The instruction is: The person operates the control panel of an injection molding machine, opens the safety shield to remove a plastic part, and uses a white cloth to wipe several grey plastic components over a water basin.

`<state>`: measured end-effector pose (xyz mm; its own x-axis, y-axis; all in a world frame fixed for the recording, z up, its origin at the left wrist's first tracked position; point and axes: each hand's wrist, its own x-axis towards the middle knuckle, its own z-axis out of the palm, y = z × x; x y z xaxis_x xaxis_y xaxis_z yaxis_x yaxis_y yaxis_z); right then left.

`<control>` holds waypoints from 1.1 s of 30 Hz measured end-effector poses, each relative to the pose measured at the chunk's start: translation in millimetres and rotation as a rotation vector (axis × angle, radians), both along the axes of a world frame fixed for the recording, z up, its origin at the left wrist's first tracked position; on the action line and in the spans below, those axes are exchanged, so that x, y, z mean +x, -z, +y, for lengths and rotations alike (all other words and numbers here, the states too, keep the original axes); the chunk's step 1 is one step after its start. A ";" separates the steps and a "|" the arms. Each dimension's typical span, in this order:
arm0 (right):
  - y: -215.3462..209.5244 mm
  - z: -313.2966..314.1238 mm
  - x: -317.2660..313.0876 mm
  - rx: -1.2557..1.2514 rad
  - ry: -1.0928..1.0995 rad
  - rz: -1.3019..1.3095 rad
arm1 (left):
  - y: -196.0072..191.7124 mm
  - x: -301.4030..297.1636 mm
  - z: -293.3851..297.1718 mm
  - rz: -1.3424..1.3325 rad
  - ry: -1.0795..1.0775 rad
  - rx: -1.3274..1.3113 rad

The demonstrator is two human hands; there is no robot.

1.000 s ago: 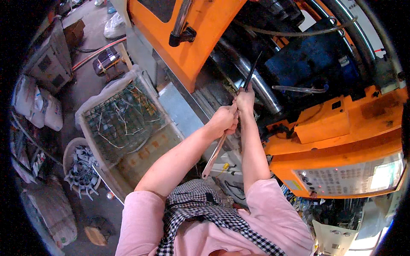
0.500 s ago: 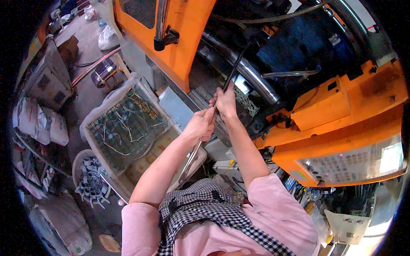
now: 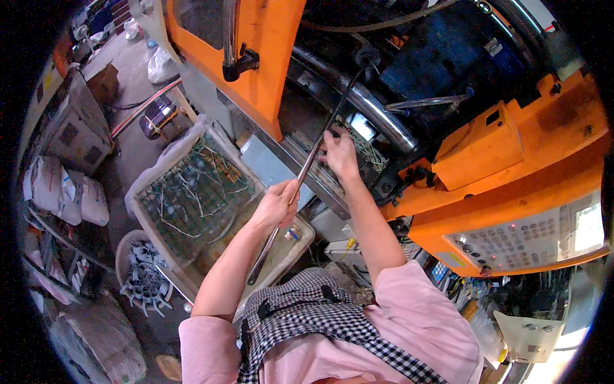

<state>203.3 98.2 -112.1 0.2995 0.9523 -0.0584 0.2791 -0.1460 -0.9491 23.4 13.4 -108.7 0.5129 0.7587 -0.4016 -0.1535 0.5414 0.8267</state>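
My left hand [image 3: 279,203] is wrapped round a long, thin metal rod [image 3: 318,142] below its middle. The rod slants from near my apron up and right into the dark opening of an orange machine [image 3: 261,96]. Its flattened lower end hangs above a pale tub [image 3: 300,251]; its far end reaches a dark round part near the blue block [image 3: 435,70], where the tip is hard to make out. Just right of the rod, my right hand [image 3: 340,155] is open, fingers spread and partly curled, seemingly not gripping the rod.
A polished steel bar [image 3: 387,118] crosses the machine opening. Thin pale strips lie over green mesh [image 3: 185,192] in the tub. A round bin [image 3: 131,240] of grey plastic pieces stands left of it. To the right is a button panel [image 3: 511,246]. White sacks [image 3: 61,185] lie far left.
My right hand has come off the rod and opened. My left hand has moved down and left, still holding the rod, whose lower end has shifted left.
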 end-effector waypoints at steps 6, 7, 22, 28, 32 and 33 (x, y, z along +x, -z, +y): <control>5.7 25.3 36.9 0.067 0.109 -0.124 | 5.7 -10.1 -12.6 0.104 -0.011 0.079; 12.7 30.7 45.3 0.064 0.118 -0.124 | 8.0 -11.5 -14.5 0.089 -0.005 0.079; -8.8 63.1 56.8 0.132 0.349 -0.436 | 15.6 -38.2 -63.0 0.034 -0.021 0.000; 4.6 118.4 97.5 0.441 0.576 -0.740 | 8.5 -43.8 -77.4 0.043 0.038 0.037; -38.4 109.6 68.3 0.192 0.495 -0.819 | 7.0 -60.3 -95.6 0.114 0.001 0.041; -21.1 126.6 82.6 0.312 0.597 -0.850 | 6.0 -60.9 -100.0 0.130 0.006 0.078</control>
